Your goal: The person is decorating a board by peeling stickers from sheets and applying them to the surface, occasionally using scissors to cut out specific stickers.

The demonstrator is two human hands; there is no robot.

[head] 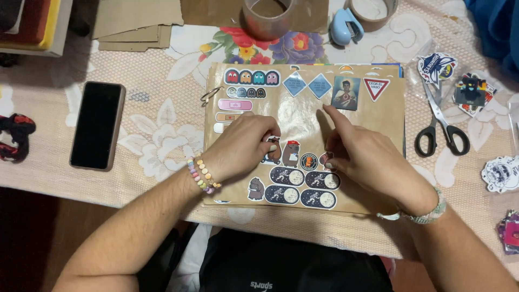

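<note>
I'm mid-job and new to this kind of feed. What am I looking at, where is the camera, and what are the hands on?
No machine here: one head-worn camera looks down at a person's two bare hands. The left hand pinches a bear sticker on a brown paper page covered in stickers. The right hand rests on the page, forefinger stretched out. On the flowered tablecloth lie a dark phone, black-handled scissors, loose stickers and a tape roll.

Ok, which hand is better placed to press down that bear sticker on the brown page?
Probably the left hand: its fingertips are already on the bear sticker on the brown page. The right hand sits further right, index finger pointing up the page.
</note>
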